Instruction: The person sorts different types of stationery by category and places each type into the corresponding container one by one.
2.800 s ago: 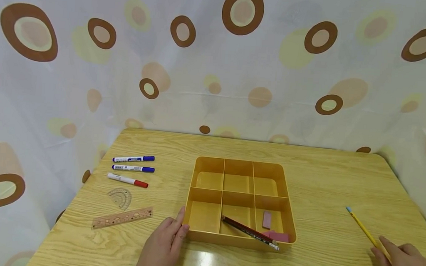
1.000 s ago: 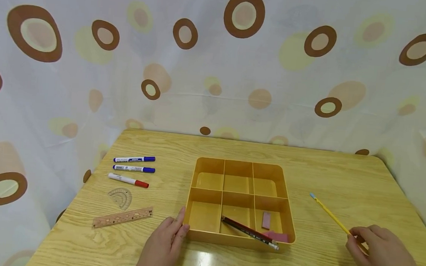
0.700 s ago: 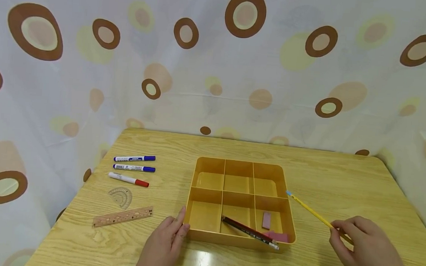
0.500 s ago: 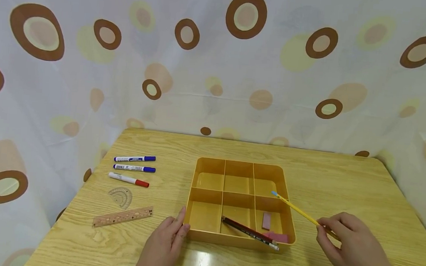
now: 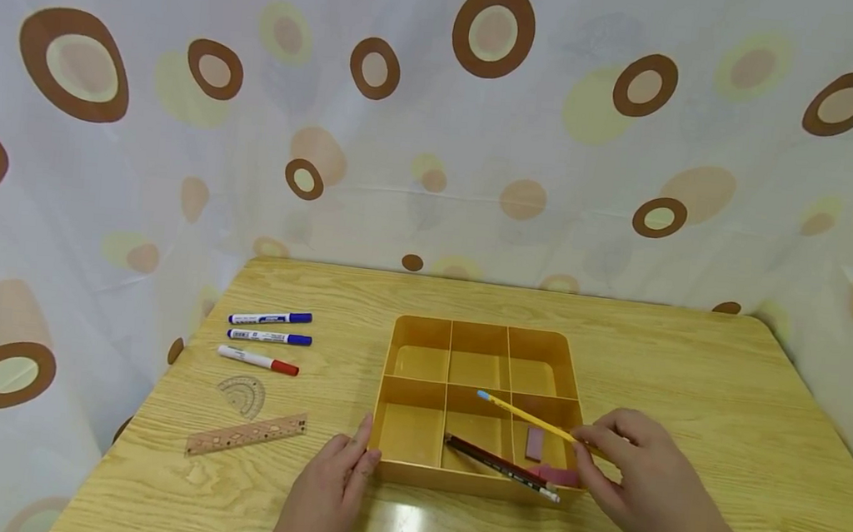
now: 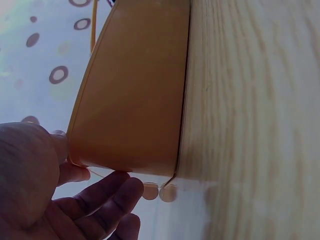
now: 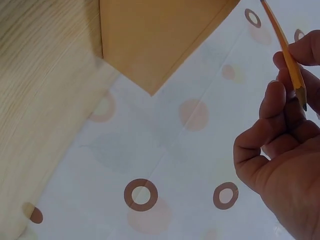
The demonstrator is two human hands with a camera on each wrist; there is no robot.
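Observation:
A yellow pencil (image 5: pixel 527 418) with a light blue end slants above the front row of a yellow-orange compartment tray (image 5: pixel 410 472). My right hand (image 5: pixel 657 485) pinches it near its sharpened tip, which shows in the right wrist view beside the fingers of the right hand (image 7: pixel 285 145). My left hand (image 5: pixel 326 492) holds the tray's front left corner between thumb and fingers, seen also in the left wrist view against the tray wall (image 6: pixel 135 90). Two dark pencils (image 5: pixel 490 461) lean across the front middle and right compartments. Pinkish erasers (image 5: pixel 534 444) lie in the front right compartment.
Left of the tray lie two blue-capped markers (image 5: pixel 268 337), a red-capped marker (image 5: pixel 257 360), a clear protractor (image 5: pixel 242 395) and an orange-brown ruler (image 5: pixel 246 435). A patterned cloth (image 5: pixel 370 220) hangs behind and beside the wooden table (image 5: pixel 675 352).
My right hand has picked the yellow pencil up from the table at the right and carried it left over the tray. My left hand has stayed at the tray's corner.

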